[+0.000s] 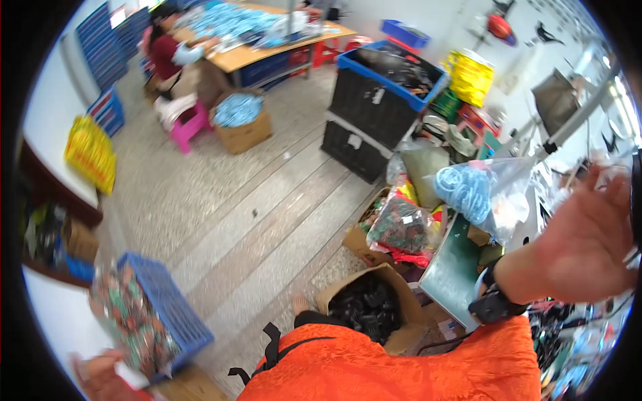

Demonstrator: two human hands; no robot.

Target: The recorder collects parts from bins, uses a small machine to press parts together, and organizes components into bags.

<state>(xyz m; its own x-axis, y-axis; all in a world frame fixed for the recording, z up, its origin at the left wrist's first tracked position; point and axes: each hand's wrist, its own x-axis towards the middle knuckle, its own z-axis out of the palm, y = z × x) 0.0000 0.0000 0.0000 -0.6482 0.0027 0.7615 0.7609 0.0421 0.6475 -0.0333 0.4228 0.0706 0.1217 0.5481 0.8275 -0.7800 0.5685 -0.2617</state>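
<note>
My right hand [568, 244] is raised at the right, over the cluttered workbench. Its fingers look stretched out, though motion blurs their tips, and I make out nothing held. A dark watch [498, 301] circles that wrist. Close by, a clear plastic bag [511, 194] hangs at the bench with a coil of light-blue cord [463, 192]. At the lower left edge is my left hand [103, 377], smeared by motion, with its fingers unclear. Beside it stands a blue plastic crate [170, 301] with clear bags of green and reddish parts [130, 317].
An open cardboard box of black parts [364, 307] stands near my legs. Stacked black bins [368, 100] rise ahead. Farther off, a person [170, 57] sits at a table [244, 59] of light-blue pieces, near a pink stool [187, 127]. A metal post [582, 103] slants over the bench.
</note>
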